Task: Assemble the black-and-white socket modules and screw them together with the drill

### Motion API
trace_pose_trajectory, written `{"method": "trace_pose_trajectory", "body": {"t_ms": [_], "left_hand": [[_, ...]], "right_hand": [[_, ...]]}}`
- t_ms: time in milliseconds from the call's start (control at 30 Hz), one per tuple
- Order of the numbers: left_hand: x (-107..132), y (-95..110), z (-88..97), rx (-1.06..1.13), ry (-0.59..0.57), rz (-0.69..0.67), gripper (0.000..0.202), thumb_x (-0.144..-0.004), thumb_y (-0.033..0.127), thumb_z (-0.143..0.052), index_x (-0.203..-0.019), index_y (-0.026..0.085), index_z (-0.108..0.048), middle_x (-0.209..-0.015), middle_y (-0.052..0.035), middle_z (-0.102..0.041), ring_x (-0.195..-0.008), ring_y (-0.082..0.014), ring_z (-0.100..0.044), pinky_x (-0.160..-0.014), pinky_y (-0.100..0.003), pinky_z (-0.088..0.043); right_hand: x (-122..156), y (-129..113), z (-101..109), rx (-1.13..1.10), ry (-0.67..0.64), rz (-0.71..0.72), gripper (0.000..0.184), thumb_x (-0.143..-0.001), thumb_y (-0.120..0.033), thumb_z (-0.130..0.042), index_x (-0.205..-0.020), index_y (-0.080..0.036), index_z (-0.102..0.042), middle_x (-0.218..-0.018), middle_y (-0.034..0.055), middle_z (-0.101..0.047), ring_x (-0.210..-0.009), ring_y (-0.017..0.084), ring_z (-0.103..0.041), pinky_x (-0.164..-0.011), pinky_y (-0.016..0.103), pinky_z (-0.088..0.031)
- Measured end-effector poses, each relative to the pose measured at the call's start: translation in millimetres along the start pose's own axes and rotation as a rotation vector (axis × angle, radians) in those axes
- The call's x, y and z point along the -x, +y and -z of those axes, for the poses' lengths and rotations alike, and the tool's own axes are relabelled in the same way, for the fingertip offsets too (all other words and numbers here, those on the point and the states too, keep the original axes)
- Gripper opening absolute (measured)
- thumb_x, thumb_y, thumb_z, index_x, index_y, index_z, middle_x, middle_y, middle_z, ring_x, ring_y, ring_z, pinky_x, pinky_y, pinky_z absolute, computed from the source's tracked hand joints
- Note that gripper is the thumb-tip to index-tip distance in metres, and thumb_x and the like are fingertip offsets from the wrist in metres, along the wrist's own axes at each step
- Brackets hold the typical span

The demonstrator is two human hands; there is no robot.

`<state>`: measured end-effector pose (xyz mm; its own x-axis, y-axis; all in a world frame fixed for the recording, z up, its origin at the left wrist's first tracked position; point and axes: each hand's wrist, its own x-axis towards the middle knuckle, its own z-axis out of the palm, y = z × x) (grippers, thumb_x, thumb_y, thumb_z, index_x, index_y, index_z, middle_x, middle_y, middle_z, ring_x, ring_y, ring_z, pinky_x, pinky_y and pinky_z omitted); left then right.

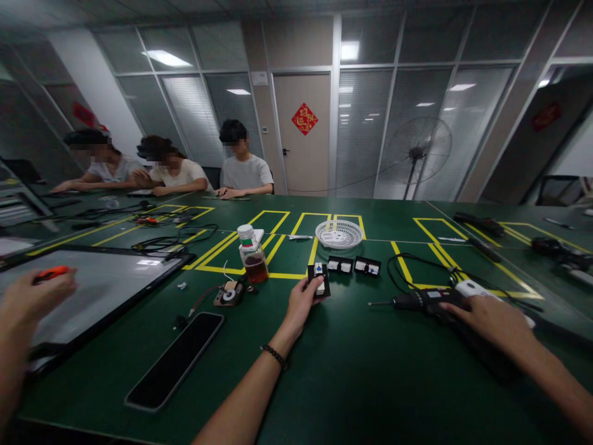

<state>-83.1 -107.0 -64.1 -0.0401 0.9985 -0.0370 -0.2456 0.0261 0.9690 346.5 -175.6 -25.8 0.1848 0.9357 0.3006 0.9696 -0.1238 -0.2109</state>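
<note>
My left hand [303,300] is closed on a small black block with white inserts [318,271], held upright between thumb and fingers just above the table. Beside it on the table lie two similar black blocks, a nearer one [340,266] and one further right [367,267]. On the right, my right hand [491,321] is wrapped over the body of a black electric screwdriver [433,299], whose thin bit points left toward the blocks. Its palm side is hidden.
A white plastic basket [339,233] stands behind the blocks. Left of my forearm are a bottle of reddish liquid [254,262], a small motor-like part [229,293] and a phone [176,361]. Another person's hand [41,293] holds an orange tool over a panel [106,290]. Cables lie at right.
</note>
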Motion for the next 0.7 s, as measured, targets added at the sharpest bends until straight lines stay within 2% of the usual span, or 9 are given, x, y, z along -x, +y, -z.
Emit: {"method": "trace_pose_trajectory", "body": {"t_ms": [67,133,167,233,300,333,400,500,700], "left_hand": [[4.2,1.5,-3.9,0.017,-0.033,0.011,0.045,-0.078,0.047,-0.07,-0.108,0.014,-0.07,-0.102,-0.0114,-0.07,-0.089,-0.0206,-0.066,-0.076,-0.033,-0.058],[8.3,2.4,-7.9,0.036,-0.061,0.023,0.044,-0.079,0.047,-0.07,-0.108,0.013,-0.07,-0.101,-0.0112,-0.07,-0.088,-0.02,-0.066,-0.076,-0.033,-0.058],[10.3,2.5,-10.0,0.046,-0.075,0.028,0.044,-0.079,0.046,-0.069,-0.109,0.013,-0.069,-0.101,-0.0112,-0.07,-0.088,-0.02,-0.066,-0.077,-0.033,-0.059],[14.0,2.0,-14.6,0.056,-0.104,0.044,0.045,-0.08,0.046,-0.069,-0.11,0.013,-0.069,-0.101,-0.0113,-0.07,-0.089,-0.0208,-0.067,-0.077,-0.033,-0.059],[17.0,0.3,-19.5,0.047,-0.137,0.066,0.045,-0.08,0.046,-0.069,-0.11,0.013,-0.069,-0.1,-0.0116,-0.071,-0.089,-0.0223,-0.067,-0.075,-0.034,-0.06],[18.1,-1.0,-21.9,0.04,-0.156,0.08,0.045,-0.08,0.046,-0.069,-0.109,0.012,-0.069,-0.099,-0.0117,-0.071,-0.088,-0.0229,-0.067,-0.074,-0.035,-0.06],[19.5,-3.6,-25.9,0.025,-0.196,0.105,0.045,-0.08,0.046,-0.069,-0.107,0.012,-0.069,-0.097,-0.0121,-0.071,-0.087,-0.0237,-0.068,-0.072,-0.036,-0.06],[20.0,-6.8,-29.1,0.017,-0.227,0.12,0.044,-0.079,0.046,-0.07,-0.107,0.011,-0.069,-0.097,-0.0129,-0.071,-0.088,-0.0242,-0.068,-0.073,-0.038,-0.06],[22.3,-9.0,-30.7,-0.014,-0.222,0.068,0.047,-0.078,0.046,-0.071,-0.113,0.014,-0.068,-0.106,-0.013,-0.071,-0.092,-0.0257,-0.069,-0.074,-0.037,-0.059]], "right_hand": [[1.0,-26.9,10.5,0.065,-0.003,0.082,0.051,-0.082,-0.065,-0.05,-0.073,-0.02,-0.072,-0.072,0.0167,-0.068,-0.064,0.029,-0.063,-0.05,0.036,-0.037],[2.6,-64.5,17.8,-0.058,0.044,0.166,0.045,-0.086,-0.059,-0.049,-0.089,-0.021,-0.073,-0.09,0.0147,-0.07,-0.082,0.031,-0.064,-0.058,0.037,-0.043],[3.6,-85.7,18.1,-0.202,0.014,0.196,0.042,-0.087,-0.057,-0.05,-0.096,-0.022,-0.072,-0.095,0.0123,-0.07,-0.086,0.03,-0.064,-0.064,0.038,-0.045],[5.8,-129.1,10.2,-0.582,-0.201,0.229,0.038,-0.089,-0.054,-0.051,-0.108,-0.026,-0.068,-0.097,0.0075,-0.07,-0.085,0.024,-0.065,-0.071,0.036,-0.049],[6.9,-168.3,-7.4,-0.972,-0.355,0.192,0.038,-0.09,-0.053,-0.051,-0.111,-0.024,-0.065,-0.097,0.0067,-0.069,-0.086,0.023,-0.065,-0.075,0.036,-0.052],[6.8,-185.0,-18.0,-1.114,-0.399,0.183,0.039,-0.088,-0.052,-0.056,-0.115,-0.024,-0.063,-0.1,0.007,-0.068,-0.091,0.023,-0.064,-0.079,0.037,-0.052],[5.5,-211.0,-38.4,-1.328,-0.352,0.095,0.042,-0.083,-0.05,-0.065,-0.115,-0.024,-0.061,-0.108,0.0071,-0.066,-0.1,0.024,-0.062,-0.085,0.037,-0.05],[4.0,-232.7,-58.7,-1.489,-0.402,-0.03,0.04,-0.082,-0.05,-0.066,-0.114,-0.026,-0.059,-0.111,0.006,-0.063,-0.103,0.024,-0.061,-0.083,0.037,-0.051],[12.3,-236.0,-71.2,-1.538,-0.382,0.02,0.032,-0.081,-0.049,-0.067,-0.102,-0.026,-0.063,-0.104,0.0033,-0.064,-0.094,0.024,-0.06,-0.076,0.033,-0.049]]}}
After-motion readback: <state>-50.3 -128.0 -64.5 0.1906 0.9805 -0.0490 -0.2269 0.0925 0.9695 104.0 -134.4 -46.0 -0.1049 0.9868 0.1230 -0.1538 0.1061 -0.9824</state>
